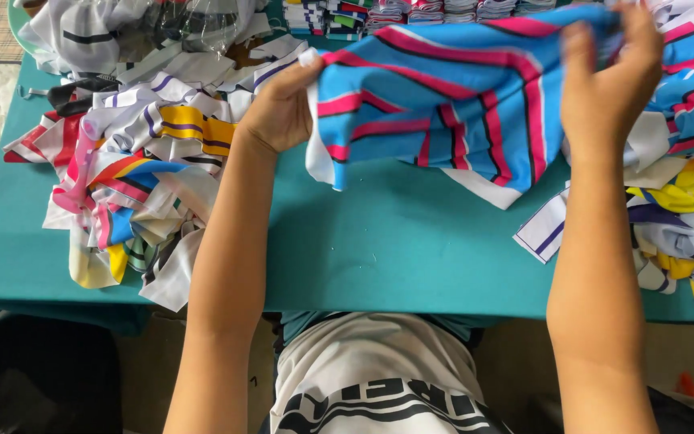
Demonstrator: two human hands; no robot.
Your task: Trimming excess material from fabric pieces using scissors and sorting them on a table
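One package showed, a clear plastic bag [194,22] in the upper left of the frame, right at the top edge. It was see-through and all crumpled, with shiny white spots where the light hit it. It had no colour of its own, so the white cloth pile [82,36] with dark stripes showed through it. The bag lay on top of that pile, and the top edge of the frame cut part of it off. Whether anything was inside it could not be told.

A blue cloth [451,104] with pink, white and black stripes hangs crumpled and spread wide above the green table.
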